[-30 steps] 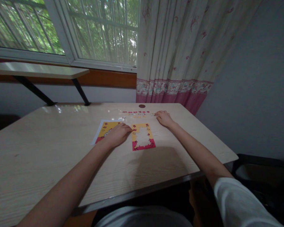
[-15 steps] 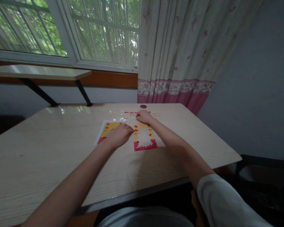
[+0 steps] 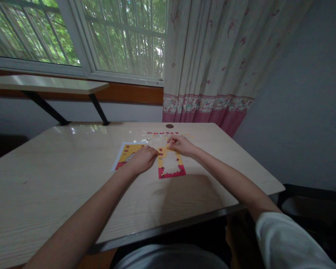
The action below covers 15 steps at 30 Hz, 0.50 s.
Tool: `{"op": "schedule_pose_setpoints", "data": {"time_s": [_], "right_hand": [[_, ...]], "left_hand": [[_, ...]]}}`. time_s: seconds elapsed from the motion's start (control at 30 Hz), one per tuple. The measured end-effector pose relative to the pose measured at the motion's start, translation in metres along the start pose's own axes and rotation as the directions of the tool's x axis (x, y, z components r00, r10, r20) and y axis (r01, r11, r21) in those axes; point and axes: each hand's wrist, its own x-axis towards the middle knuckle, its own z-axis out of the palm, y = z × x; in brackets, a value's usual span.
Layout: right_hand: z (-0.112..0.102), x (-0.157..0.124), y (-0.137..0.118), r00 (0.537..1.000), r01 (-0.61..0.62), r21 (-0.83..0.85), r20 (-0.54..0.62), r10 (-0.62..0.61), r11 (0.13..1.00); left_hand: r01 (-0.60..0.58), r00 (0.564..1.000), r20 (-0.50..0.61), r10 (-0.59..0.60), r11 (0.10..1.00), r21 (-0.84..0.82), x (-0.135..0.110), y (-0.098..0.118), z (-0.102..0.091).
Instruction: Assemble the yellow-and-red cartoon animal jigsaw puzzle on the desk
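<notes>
A jigsaw puzzle (image 3: 172, 175) lies flat on the table, its yellow and red border joined around a bare middle. At its upper left edge, my left hand (image 3: 142, 160) rests with the fingers closed together and the tips on the border. My right hand (image 3: 182, 145) is over the puzzle's top edge, thumb and fingers pinched on a small yellow puzzle piece (image 3: 168, 147), mostly hidden by the fingers. Beneath and beside my left hand lies a printed picture sheet (image 3: 122, 157) in matching yellow and red, partly covered. Loose puzzle pieces (image 3: 164, 133) spread in rows beyond the puzzle.
The pale wooden table (image 3: 72, 179) reaches back toward the window and curtain (image 3: 207, 86). A dark round spot (image 3: 170, 126) marks its far edge. A raised shelf (image 3: 50, 85) on black legs stands at the back left. A dark chair (image 3: 310, 201) is at the right.
My right hand has come back from the rows of loose pieces toward the puzzle's top edge, moving right and nearer. My left hand has stayed at the puzzle's left edge.
</notes>
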Motion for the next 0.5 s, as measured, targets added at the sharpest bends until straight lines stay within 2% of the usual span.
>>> {"op": "schedule_pose_setpoints", "data": {"time_s": [0.13,0.27,0.37,0.5], "right_hand": [[-0.002,-0.026,0.005,0.994,-0.083,0.259,-0.043,0.098,0.962],[0.004,-0.036,-0.006,0.992,-0.098,0.435,-0.033,0.124,0.895],[0.008,-0.038,-0.019,0.991,-0.057,0.428,-0.086,0.103,0.902],[0.012,-0.04,-0.029,0.985,-0.002,0.35,-0.162,0.062,0.937]], "left_hand": [[0.066,0.995,-0.064,-0.078,0.984,-0.166,0.005,0.009,0.001],[0.228,0.954,-0.078,-0.29,0.869,-0.44,0.012,0.021,0.008],[0.275,0.918,-0.072,-0.389,0.759,-0.59,0.015,0.03,0.009],[0.255,0.898,-0.078,-0.432,0.659,-0.708,0.016,0.036,0.005]]}}
